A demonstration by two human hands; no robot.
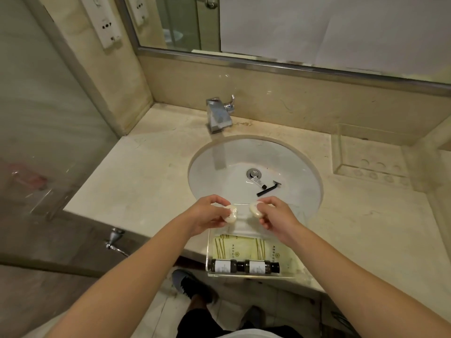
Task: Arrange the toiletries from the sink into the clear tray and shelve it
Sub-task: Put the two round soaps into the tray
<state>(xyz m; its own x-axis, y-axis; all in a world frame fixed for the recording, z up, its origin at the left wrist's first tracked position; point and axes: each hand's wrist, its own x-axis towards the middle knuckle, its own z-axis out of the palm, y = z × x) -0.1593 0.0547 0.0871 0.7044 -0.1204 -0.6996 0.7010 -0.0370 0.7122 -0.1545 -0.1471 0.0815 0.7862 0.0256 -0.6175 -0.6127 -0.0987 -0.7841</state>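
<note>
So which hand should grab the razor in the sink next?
Probably the right hand. The black razor lies in the sink just beyond its knuckles, while the left hand sits farther across. Both hands hold a round soap now, so the right soap must go into the clear tray first.

Both hands (pixel 207 213) (pixel 275 215) forward, fingers curled

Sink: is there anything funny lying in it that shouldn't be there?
Yes. A black razor and a small tube lie loose in the sink basin, the tube right by the drain. Toiletries don't belong there.
</note>
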